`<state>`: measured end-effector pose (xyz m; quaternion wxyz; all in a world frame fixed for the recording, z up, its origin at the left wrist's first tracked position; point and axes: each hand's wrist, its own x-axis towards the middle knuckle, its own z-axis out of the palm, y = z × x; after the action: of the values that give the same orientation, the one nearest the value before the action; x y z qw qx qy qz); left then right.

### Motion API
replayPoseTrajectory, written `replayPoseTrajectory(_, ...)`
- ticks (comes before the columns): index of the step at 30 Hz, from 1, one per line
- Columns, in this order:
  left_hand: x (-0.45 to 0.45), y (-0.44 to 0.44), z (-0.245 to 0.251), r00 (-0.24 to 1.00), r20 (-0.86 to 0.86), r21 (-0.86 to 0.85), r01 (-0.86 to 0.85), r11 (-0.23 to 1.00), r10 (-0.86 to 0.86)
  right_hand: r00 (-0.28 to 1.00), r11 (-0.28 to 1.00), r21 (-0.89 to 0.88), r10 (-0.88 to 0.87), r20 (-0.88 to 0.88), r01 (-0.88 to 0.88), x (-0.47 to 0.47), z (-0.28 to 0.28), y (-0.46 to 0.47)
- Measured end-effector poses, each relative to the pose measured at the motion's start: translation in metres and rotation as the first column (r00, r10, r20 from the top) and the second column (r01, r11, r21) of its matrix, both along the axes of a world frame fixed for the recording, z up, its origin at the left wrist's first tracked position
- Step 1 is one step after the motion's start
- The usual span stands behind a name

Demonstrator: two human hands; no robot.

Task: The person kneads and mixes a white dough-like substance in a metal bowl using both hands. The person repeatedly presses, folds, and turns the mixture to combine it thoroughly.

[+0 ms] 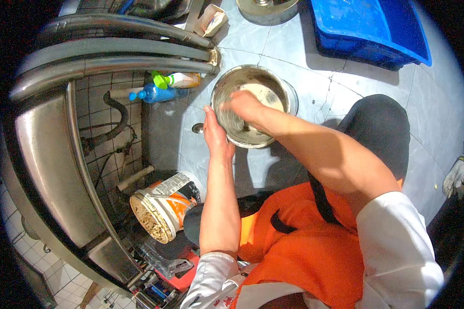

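A round metal pot (290,94) is on the grey tiled floor before me, and I look into its opening. Dark and pale stains mark its inside. My left hand (218,137) steadies the pot at its near left side, thumb up along the rim. Inside the pot, my right hand (245,106) is against the left inner wall with its fingers curled. Motion blurs those fingertips, so whether they hold something cannot be made out.
A blue plastic bin (355,40) stands at upper right. Left of the pot lie a blue bottle (158,94) and a green-capped spray bottle (181,80). A dirty plastic bucket (166,206) is beside my left leg. Metal pipes (139,63) border the left.
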<state>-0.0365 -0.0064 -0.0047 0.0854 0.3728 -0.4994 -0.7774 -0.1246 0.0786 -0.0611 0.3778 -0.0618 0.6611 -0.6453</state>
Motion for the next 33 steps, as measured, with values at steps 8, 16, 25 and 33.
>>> replayPoseTrajectory(8,0.001,-0.006,0.004,0.998,0.051,-0.009,0.022,1.000,-0.021,0.935,0.935,0.282,0.280,-0.219,-0.214,-0.006,0.003,-0.006)
replayPoseTrajectory(16,-0.001,-0.001,0.005,1.000,0.001,-0.020,-0.015,1.000,0.015,0.954,0.971,0.068,0.239,-0.182,-0.230,0.004,0.008,-0.001)
replayPoseTrajectory(25,0.003,-0.008,-0.006,0.997,0.054,-0.004,-0.062,0.998,0.062,0.989,0.992,-0.041,-0.122,-0.079,0.119,0.000,0.030,-0.004)
replayPoseTrajectory(33,0.011,-0.008,-0.014,0.998,0.042,-0.104,-0.050,0.993,0.054,0.970,0.978,0.141,-0.121,-0.212,0.152,0.005,0.018,-0.006)
